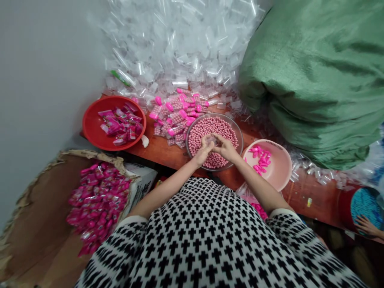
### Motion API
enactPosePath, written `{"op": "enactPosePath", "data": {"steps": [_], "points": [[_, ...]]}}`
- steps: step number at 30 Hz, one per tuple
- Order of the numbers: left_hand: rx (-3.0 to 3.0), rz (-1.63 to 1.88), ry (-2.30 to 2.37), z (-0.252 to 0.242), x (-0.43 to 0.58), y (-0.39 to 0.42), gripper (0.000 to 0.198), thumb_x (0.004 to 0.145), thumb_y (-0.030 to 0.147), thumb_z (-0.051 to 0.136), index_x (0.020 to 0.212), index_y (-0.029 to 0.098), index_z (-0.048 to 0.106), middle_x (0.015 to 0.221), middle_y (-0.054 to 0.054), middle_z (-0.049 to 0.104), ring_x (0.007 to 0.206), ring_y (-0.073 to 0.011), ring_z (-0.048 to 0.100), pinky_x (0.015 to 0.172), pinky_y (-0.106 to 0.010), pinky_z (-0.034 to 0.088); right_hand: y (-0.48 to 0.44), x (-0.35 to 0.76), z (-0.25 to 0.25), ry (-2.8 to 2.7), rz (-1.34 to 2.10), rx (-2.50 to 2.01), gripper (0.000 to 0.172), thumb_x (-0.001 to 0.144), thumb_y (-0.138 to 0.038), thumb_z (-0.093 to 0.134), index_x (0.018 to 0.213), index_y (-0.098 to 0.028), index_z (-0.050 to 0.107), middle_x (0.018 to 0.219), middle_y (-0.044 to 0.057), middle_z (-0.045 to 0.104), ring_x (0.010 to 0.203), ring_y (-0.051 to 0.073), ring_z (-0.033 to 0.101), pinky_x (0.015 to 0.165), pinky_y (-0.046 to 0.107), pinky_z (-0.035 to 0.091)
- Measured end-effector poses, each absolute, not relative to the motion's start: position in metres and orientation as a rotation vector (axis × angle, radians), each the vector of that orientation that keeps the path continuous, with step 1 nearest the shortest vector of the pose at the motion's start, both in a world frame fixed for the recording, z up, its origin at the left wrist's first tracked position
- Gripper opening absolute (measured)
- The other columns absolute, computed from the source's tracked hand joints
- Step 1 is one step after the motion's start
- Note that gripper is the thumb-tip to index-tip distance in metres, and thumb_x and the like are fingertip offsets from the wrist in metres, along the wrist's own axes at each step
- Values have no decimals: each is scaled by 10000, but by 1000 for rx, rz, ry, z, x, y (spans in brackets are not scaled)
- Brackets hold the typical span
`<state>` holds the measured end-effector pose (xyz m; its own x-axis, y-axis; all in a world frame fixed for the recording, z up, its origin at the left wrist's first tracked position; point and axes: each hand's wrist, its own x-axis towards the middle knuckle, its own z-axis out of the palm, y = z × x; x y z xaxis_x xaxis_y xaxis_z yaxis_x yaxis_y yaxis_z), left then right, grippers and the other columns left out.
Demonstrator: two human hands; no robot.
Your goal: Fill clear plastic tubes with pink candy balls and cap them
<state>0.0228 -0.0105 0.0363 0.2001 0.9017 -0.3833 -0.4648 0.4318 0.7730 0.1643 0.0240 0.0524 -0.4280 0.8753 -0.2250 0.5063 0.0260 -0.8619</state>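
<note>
Over a clear bowl (pixel 240 150) full of small pink balls (pixel 199 132), my two hands meet. My left hand (pixel 204 151) is closed around a small clear plastic container (pixel 211 140), which is partly hidden by the fingers. The thumb and fingers of my right hand (pixel 224 148) pinch the same container from the other side. Filled containers (pixel 177 116) with pink balls and bright pink caps lie heaped just behind and left of the bowl. To the right, a pale pink basket (pixel 282 172) holds loose bright pink caps (pixel 261 160).
A red basin (pixel 90 128) of pink wrapped packets stands at the left. Below it is an open cardboard box (pixel 39 216) of more packets. Clear empty containers (pixel 180 36) pile up behind, beside a green sack (pixel 315 80). Another person's hand (pixel 366 226) touches blue balls at far right.
</note>
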Motion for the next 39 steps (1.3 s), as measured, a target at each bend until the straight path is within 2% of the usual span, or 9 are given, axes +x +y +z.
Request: {"op": "enactPosePath", "data": {"steps": [3,5,9,12,16,22,26,31,39], "points": [[740,1086,1092,27,10,-12,666,797,460,706,1354,272,392,1487,-93,407,1404,-238,369,1159,-431,298,33,179,46,-2333,993,-1675,442,850,-237,589,1287,-173,570,1177,115,670,1050,257,611,945,406,465],[829,1101,1211,20,-4,-15,591,810,481,675,1312,241,477,1436,-110,479,1352,-256,439,1147,-441,313,40,184,38,-2607,706,-1814,293,890,-156,486,1133,-115,645,1079,185,686,1053,289,581,961,442,423],[971,1035,1372,11,-30,-23,415,857,489,586,1159,209,623,1197,-96,665,1159,-249,594,1060,-441,424,43,167,11,-2805,861,-1682,258,885,-88,414,942,-67,664,985,245,674,1023,304,557,940,421,404],[1047,1034,1418,9,-39,-27,376,863,416,579,1160,193,629,1130,-96,693,1072,-231,633,989,-413,478,40,151,-9,-2700,1011,-1659,255,821,-64,468,1008,-72,642,1028,195,670,990,272,576,902,375,433],[1234,970,1467,10,-38,-26,303,837,286,585,1116,189,650,1102,-90,693,1015,-223,641,948,-389,490,36,158,-24,-2295,1195,-1657,429,772,-168,593,1194,-108,546,1115,91,643,986,206,597,885,314,471],[1406,833,1405,12,-18,-16,232,787,210,624,1015,199,666,1061,-79,675,991,-237,617,941,-381,476,27,172,-18,-1527,1578,-1365,556,615,-387,791,1083,-187,565,1087,50,634,1042,207,593,951,348,475],[1431,837,1396,16,-2,-8,122,805,254,629,918,212,648,983,-67,669,980,-242,600,946,-377,455,22,171,-4,-1503,1538,-1354,566,628,-474,794,1071,-194,582,1079,61,643,1021,217,608,939,361,488],[1344,845,1376,16,10,1,44,777,217,637,815,207,615,902,-45,657,931,-227,602,956,-390,455,16,177,-2,-1544,1427,-1427,562,663,-459,786,1126,-206,594,1123,64,655,1068,234,606,987,391,468],[653,874,1205,5,10,9,284,707,335,714,814,186,497,682,52,524,675,-104,590,755,-332,580,21,195,-1,-1584,1270,-1655,488,777,-306,694,1228,-154,586,1247,119,624,1115,224,612,1010,377,459]]}}
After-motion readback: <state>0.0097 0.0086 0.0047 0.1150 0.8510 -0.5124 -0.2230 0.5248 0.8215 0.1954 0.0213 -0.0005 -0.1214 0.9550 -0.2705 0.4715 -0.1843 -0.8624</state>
